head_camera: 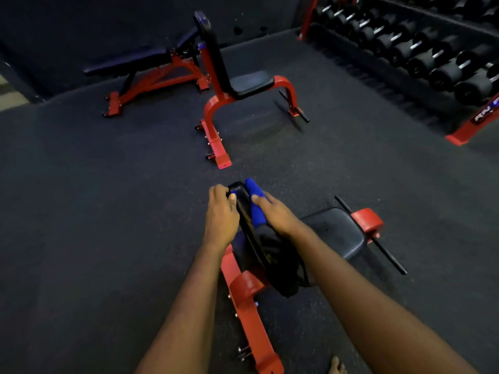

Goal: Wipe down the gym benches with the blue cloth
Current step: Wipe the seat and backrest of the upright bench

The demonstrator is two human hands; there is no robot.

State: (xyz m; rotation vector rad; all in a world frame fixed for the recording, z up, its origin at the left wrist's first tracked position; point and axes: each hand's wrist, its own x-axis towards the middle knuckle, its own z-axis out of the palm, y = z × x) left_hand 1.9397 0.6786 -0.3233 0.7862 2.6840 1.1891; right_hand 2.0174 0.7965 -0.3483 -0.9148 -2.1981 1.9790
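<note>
Across the top of the frame stand three things, all well apart from the hands: an adjustable bench [135,62] with a long dark pad on a red steel frame at upper left; a second seated bench [251,83] with a tall upright back at upper centre; and a red dumbbell rack [459,134] at upper right, loaded with rows of black dumbbells [421,54] with pale metal handles. The speckled rubber floor [108,198] is dark and matte; a bare foot [336,367] shows at the bottom edge.

Nothing lies between the person and the near bench [251,319] in the lower centre; its frame is glossy red tube and plate with small bolts along the base; its seat pad [334,234] is black, smooth and rounded at the corners; a thin black bar [388,255] runs through a red cap [368,221] at centre right.

Its backrest [266,247], a narrow black padded slab seen edge-on, rises toward the camera; the left hand [221,211] clasps its top edge, fingers curled over the rim. The blue cloth [255,203], soft and folded into a long strip, lies against the padded face just right of that edge; the right hand [275,211] rests over it, fingers fairly straight, pressing it to the pad, while the cloth's upper end pokes out beyond the fingertips.
</note>
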